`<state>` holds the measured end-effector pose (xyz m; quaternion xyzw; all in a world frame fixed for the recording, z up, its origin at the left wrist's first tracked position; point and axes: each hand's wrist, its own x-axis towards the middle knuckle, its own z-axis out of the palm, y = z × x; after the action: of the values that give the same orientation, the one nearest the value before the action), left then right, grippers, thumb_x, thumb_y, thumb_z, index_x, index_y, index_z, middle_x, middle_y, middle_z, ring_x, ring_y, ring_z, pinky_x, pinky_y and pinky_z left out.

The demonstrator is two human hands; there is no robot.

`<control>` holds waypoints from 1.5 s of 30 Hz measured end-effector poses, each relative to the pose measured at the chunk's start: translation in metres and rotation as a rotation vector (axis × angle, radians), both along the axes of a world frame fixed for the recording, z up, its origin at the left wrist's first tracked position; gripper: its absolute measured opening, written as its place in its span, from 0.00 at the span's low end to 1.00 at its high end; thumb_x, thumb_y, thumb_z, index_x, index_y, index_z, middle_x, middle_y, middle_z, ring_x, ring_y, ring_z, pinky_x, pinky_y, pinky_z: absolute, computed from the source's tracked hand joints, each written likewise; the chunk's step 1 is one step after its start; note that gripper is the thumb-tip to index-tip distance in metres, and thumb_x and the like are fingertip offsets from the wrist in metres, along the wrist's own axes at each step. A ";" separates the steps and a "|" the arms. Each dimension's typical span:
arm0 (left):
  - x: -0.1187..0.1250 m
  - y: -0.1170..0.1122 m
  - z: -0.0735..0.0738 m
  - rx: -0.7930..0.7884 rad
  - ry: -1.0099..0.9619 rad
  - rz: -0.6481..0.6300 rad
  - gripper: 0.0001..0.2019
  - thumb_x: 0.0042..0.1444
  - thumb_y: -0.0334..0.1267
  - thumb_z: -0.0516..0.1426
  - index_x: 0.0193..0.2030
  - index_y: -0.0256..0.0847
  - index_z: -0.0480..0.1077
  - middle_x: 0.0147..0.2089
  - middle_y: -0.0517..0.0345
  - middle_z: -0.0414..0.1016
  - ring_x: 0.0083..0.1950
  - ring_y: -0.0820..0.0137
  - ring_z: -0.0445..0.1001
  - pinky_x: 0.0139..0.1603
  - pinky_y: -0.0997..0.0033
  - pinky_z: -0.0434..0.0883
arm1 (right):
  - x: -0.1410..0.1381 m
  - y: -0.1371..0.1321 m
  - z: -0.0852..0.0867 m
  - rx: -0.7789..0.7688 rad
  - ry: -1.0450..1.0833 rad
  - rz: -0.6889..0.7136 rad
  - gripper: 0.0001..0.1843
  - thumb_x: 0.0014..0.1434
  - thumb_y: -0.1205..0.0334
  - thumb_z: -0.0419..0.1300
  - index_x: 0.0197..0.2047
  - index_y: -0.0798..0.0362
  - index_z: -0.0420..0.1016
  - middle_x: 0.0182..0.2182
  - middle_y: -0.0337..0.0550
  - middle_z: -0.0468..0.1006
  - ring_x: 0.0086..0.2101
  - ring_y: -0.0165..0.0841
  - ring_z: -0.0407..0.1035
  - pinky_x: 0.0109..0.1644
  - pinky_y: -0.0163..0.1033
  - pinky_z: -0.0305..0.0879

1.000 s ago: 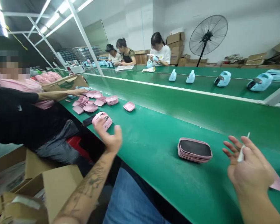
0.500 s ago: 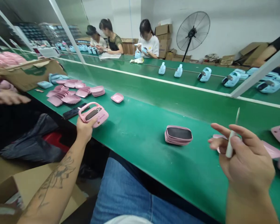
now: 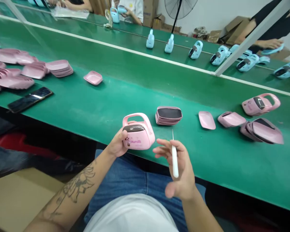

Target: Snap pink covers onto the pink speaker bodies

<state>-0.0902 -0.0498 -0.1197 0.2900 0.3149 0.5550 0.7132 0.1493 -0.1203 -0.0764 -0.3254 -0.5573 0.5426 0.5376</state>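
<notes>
My left hand (image 3: 118,142) grips a pink handled plastic case (image 3: 139,138) by its left side, above the table's front edge. The case has a looped handle, a dark glossy window and printed figures on its front. Just right of it, my right hand (image 3: 180,164) holds a slim tool with a white handle (image 3: 175,161) and a thin pointed metal tip, which points up and away. The tool rests among the fingers, with the thumb standing off. Beyond my hands lies a stack of pink oval pieces with a dark top (image 3: 169,113).
Pink shallow covers (image 3: 60,68) and a phone (image 3: 30,99) lie on the left. One pink cover (image 3: 93,78) lies apart. Further right are a loose cover (image 3: 207,120), piled parts (image 3: 262,130) and another pink case (image 3: 260,104). Blue cases (image 3: 195,50) stand beyond the white rail (image 3: 116,46); people sit there.
My left hand has brought the pink case from the left to the middle. My right hand, with the tool, has come in close to it. The view has turned downward and to the right.
</notes>
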 end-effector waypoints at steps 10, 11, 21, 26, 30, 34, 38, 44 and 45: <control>0.005 -0.003 -0.002 0.018 0.034 0.117 0.26 0.59 0.59 0.67 0.52 0.39 0.78 0.44 0.50 0.88 0.43 0.56 0.86 0.44 0.60 0.80 | -0.025 0.010 -0.005 0.216 -0.036 -0.600 0.13 0.75 0.49 0.59 0.52 0.41 0.84 0.33 0.42 0.86 0.31 0.42 0.81 0.34 0.50 0.77; 0.006 -0.004 -0.001 0.036 0.040 0.117 0.26 0.58 0.59 0.68 0.52 0.39 0.77 0.44 0.50 0.87 0.44 0.55 0.86 0.44 0.60 0.80 | -0.029 0.012 -0.004 0.216 -0.033 -0.591 0.11 0.74 0.52 0.61 0.51 0.40 0.84 0.35 0.42 0.87 0.32 0.42 0.81 0.35 0.51 0.78; 0.012 -0.005 -0.001 0.102 0.086 0.143 0.28 0.59 0.62 0.65 0.52 0.39 0.75 0.45 0.46 0.86 0.51 0.48 0.86 0.53 0.52 0.80 | -0.037 0.015 0.003 0.443 -0.115 -0.479 0.14 0.76 0.55 0.57 0.49 0.42 0.86 0.35 0.43 0.87 0.33 0.41 0.82 0.35 0.48 0.78; 0.012 -0.006 0.000 0.120 0.086 0.140 0.28 0.58 0.61 0.65 0.52 0.38 0.75 0.45 0.46 0.86 0.53 0.47 0.85 0.54 0.51 0.80 | -0.035 0.012 0.003 0.421 -0.285 -0.503 0.13 0.74 0.57 0.57 0.45 0.43 0.85 0.33 0.43 0.86 0.33 0.42 0.83 0.34 0.48 0.80; 0.012 -0.005 0.000 0.127 0.084 0.141 0.28 0.59 0.61 0.65 0.52 0.38 0.75 0.45 0.45 0.86 0.52 0.48 0.85 0.54 0.51 0.80 | -0.031 0.007 0.001 0.384 -0.345 -0.422 0.13 0.74 0.56 0.57 0.46 0.44 0.85 0.36 0.45 0.87 0.37 0.43 0.84 0.40 0.51 0.83; 0.011 -0.006 -0.001 0.138 0.081 0.141 0.28 0.58 0.61 0.66 0.51 0.37 0.75 0.45 0.45 0.86 0.51 0.49 0.86 0.54 0.52 0.79 | -0.030 0.006 0.002 0.425 -0.360 -0.438 0.13 0.74 0.58 0.57 0.47 0.44 0.84 0.37 0.45 0.87 0.39 0.43 0.85 0.44 0.51 0.84; 0.012 -0.006 -0.001 0.151 0.075 0.148 0.27 0.58 0.61 0.66 0.51 0.38 0.75 0.46 0.46 0.86 0.50 0.50 0.85 0.53 0.53 0.79 | -0.031 0.006 0.004 0.520 -0.452 -0.469 0.13 0.75 0.58 0.56 0.46 0.47 0.83 0.36 0.45 0.87 0.40 0.42 0.85 0.44 0.49 0.84; 0.012 -0.007 0.001 0.167 0.069 0.141 0.27 0.58 0.61 0.67 0.51 0.39 0.75 0.44 0.47 0.85 0.48 0.51 0.85 0.52 0.55 0.79 | -0.030 0.006 0.014 0.590 -0.488 -0.461 0.11 0.75 0.62 0.57 0.43 0.50 0.82 0.34 0.43 0.86 0.39 0.38 0.84 0.48 0.45 0.83; 0.012 -0.007 0.001 0.168 0.068 0.136 0.27 0.58 0.61 0.67 0.51 0.39 0.75 0.44 0.47 0.85 0.48 0.52 0.85 0.51 0.56 0.79 | -0.030 0.006 0.016 0.558 -0.492 -0.460 0.12 0.75 0.62 0.57 0.43 0.50 0.82 0.34 0.43 0.86 0.39 0.38 0.84 0.47 0.44 0.83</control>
<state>-0.0778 -0.0570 -0.1185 0.3453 0.3103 0.6165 0.6360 0.1196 -0.1140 -0.0606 -0.4028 -0.7072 0.1437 0.5631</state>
